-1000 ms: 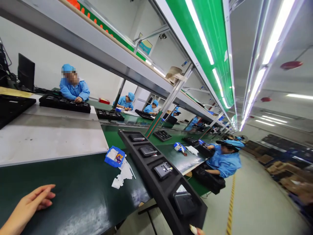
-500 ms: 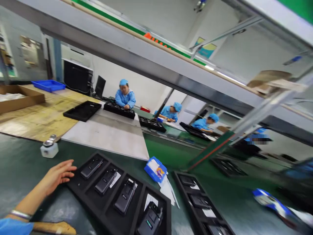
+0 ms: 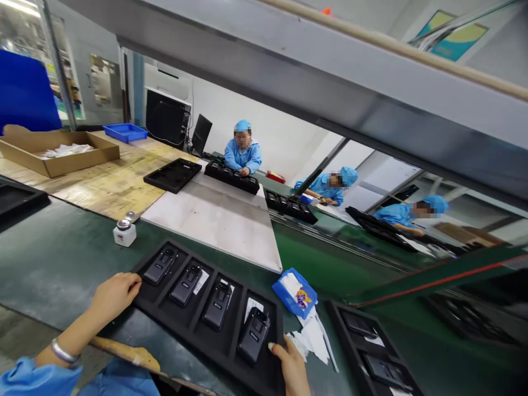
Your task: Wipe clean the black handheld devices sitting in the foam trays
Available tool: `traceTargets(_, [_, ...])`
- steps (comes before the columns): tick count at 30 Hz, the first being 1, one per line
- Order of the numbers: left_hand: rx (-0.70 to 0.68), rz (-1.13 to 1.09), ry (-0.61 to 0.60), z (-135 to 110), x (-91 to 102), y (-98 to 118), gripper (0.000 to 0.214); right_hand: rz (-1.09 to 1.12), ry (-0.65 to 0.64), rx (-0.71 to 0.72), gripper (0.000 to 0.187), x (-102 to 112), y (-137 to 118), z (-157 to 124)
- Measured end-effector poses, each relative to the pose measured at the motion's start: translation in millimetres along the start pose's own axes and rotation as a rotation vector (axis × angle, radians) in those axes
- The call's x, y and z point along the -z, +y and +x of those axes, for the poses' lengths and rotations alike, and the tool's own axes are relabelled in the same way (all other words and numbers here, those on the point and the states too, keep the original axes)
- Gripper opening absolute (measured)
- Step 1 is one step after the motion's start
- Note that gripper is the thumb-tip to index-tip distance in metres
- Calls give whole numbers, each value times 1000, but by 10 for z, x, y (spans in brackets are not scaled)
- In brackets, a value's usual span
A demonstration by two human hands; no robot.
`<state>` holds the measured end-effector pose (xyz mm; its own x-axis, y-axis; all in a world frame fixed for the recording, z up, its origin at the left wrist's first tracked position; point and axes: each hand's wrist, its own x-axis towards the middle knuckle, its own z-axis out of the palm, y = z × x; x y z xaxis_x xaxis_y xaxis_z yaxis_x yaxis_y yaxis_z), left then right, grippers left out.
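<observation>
A black foam tray (image 3: 194, 317) lies at a slant on the green bench, with several compartments. Each compartment holds a black handheld device (image 3: 217, 308) with a clip on top, and white paper slips show beside some of them. My left hand (image 3: 113, 297) is closed on the tray's left end, fingers curled over the edge. At the opposite end, my right hand (image 3: 292, 366) grips the right edge, thumb on the rim. A silver bangle (image 3: 63, 352) circles my left wrist.
Beyond the tray stand a white pump bottle (image 3: 124, 234) and a white board (image 3: 214, 225). A blue bin (image 3: 284, 297) with papers sits right, near another device tray (image 3: 350, 352). A slanted post (image 3: 445, 278) and overhead shelf (image 3: 289, 82) cross the view. Co-workers in blue sit beyond.
My left hand has gone from open beside the tray to closed on its edge. My right hand has come into view and holds the other end. The view has swung left.
</observation>
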<state>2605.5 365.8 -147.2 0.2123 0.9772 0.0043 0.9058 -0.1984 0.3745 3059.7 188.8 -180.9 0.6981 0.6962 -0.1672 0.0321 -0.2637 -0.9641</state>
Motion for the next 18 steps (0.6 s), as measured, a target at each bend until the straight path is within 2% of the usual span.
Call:
traceTargets(3, [69, -18, -53, 35, 22, -74, 31, -187, 82, 137, 51, -36, -110, 135])
traceTargets(5, [94, -26, -65, 74, 30, -132, 32, -251, 114, 171, 56, -84, -121, 177])
traceTargets(9, [133, 20, -64, 105, 23, -194, 36, -316, 102, 225, 59, -172, -77, 174])
traceTargets(12, [140, 52, -24, 58, -14, -153, 40, -390, 115, 293, 57, -178, -37, 106])
traceTargets(15, [56, -24, 121, -23, -105, 78, 39, -462, 135, 368, 55, -199, 7, -44])
traceTargets(18, [-176, -207, 198, -101, -280, 599, 35, -558, 140, 469, 53, -337, 20, -249])
